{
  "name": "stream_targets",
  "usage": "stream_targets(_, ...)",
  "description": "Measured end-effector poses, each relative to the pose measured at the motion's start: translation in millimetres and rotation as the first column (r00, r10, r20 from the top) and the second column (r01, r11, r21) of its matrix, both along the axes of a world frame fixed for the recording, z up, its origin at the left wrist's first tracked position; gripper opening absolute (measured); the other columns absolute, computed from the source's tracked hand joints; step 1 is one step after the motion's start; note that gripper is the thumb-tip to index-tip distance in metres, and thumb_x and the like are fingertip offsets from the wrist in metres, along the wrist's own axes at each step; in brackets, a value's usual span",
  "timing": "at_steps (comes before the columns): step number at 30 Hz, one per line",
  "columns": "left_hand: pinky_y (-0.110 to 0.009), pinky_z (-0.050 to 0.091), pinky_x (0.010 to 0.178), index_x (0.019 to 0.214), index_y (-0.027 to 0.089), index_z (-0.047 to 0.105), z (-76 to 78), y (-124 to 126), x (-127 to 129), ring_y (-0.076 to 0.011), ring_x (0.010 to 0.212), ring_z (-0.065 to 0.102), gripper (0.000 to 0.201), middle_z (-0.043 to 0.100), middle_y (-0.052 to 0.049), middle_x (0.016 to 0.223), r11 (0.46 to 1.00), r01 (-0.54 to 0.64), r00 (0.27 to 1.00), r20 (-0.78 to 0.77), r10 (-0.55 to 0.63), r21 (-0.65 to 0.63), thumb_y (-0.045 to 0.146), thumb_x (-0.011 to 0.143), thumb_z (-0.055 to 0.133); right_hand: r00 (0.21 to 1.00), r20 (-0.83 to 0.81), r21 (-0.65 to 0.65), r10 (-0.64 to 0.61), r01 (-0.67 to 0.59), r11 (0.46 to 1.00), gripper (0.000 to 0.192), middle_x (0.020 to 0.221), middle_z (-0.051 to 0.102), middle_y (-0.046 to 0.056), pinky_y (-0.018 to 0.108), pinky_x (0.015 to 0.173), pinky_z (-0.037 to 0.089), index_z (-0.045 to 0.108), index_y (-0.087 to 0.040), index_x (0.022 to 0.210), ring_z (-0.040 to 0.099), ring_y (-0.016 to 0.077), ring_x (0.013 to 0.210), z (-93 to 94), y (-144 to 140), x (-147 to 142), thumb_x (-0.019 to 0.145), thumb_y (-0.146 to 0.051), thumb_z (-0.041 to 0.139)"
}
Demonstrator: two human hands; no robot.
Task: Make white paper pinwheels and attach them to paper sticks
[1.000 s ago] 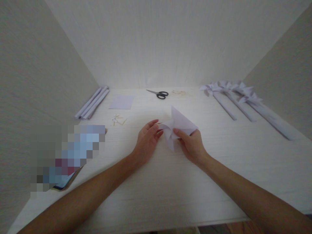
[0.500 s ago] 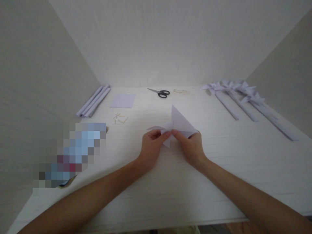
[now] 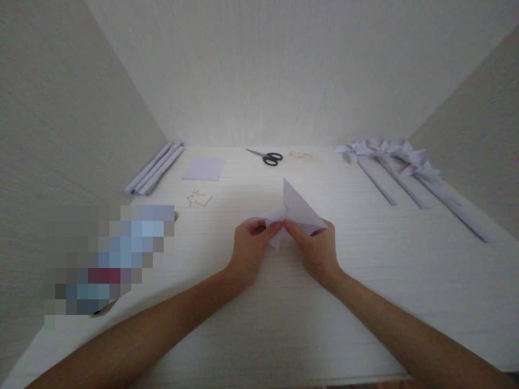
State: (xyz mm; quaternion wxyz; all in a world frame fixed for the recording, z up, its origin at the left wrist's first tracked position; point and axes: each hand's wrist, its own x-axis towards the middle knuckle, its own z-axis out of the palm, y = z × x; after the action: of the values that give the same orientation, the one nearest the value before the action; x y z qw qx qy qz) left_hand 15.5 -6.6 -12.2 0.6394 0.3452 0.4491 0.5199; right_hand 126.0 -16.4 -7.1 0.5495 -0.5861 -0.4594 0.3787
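Between my two hands is a sheet of white paper (image 3: 299, 208), partly folded, with one pointed flap standing up and others curling in toward the middle. My left hand (image 3: 252, 246) pinches its left side, thumb pressed near the centre. On the other side my right hand (image 3: 316, 246) grips the paper too, its thumb close to the left thumb at the centre. Fingers behind the paper are hidden. The paper is held above the white table (image 3: 259, 329).
Paper rolls (image 3: 156, 168) lie at the back left beside a paper square (image 3: 204, 168) and small sticks (image 3: 198, 198). Scissors (image 3: 265, 156) and tiny pale bits (image 3: 300, 156) lie at the back. Paper pinwheels on sticks (image 3: 377, 175) rest right. A pixelated object (image 3: 125, 254) is left.
The curled flap left of centre has come further over toward the middle under my thumbs. Both hands stay in nearly the same place; the view has shifted slightly.
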Motion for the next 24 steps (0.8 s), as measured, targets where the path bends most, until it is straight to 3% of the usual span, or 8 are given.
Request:
stream_targets(15,-0.022,0.042,0.059,0.061,0.015,0.064,3.8,-0.2,-1.1,-0.0093,0.058,0.055,0.013,0.063,0.0,0.063,1.0,0.004,1.0,-0.004,-0.004,-0.025,0.026,0.058,0.067,0.998,-0.068,0.015,-0.003,0.004,1.0,0.023,0.063,0.065,0.005,0.026,0.048,0.044,0.064,-0.012,0.07,0.056,0.0158,0.054,-2.1,2.4,-1.8,0.058,-0.031,0.067)
stream_targets(24,-0.024,0.042,0.064,0.062,0.014,0.064,1.0,5.1,-2.9,-0.0105,0.06,0.055,0.011,0.062,0.0,0.061,1.0,0.025,0.999,-0.02,-0.025,-0.014,0.024,0.057,0.066,0.995,-0.085,-0.011,0.058,-0.06,0.998,0.023,0.071,0.066,0.006,0.029,0.054,0.045,0.064,-0.013,0.073,0.058,0.0179,0.061,-5.3,5.4,-0.4,0.059,-0.031,0.067)
